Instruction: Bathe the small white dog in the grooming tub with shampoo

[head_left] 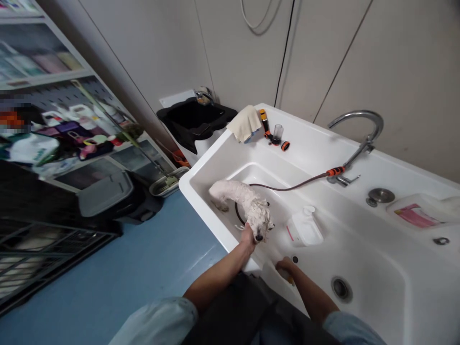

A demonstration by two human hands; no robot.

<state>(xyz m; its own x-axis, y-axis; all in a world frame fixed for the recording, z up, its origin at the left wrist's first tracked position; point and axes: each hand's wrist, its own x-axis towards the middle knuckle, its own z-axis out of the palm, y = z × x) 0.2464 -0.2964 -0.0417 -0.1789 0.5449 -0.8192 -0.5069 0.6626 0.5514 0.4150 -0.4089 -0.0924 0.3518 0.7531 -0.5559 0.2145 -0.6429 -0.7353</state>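
Note:
A small wet white dog stands in the left end of the white sink, its coat clinging and its head towards me. My left hand is closed on the dog's chin, beside its black nose. Low over the sink's near side, my right hand is curled with its fingers closed. Something with a yellow-orange part shows under that hand, mostly hidden. Right of the dog lies a white plastic jug. A dark hose runs from the tap to behind the dog.
The chrome tap arches over the back ledge. Along that ledge lie a yellow-and-orange spray nozzle, a cream cloth, a metal drain strainer and a pink-labelled bottle. A black-topped bin stands beyond the sink's left corner.

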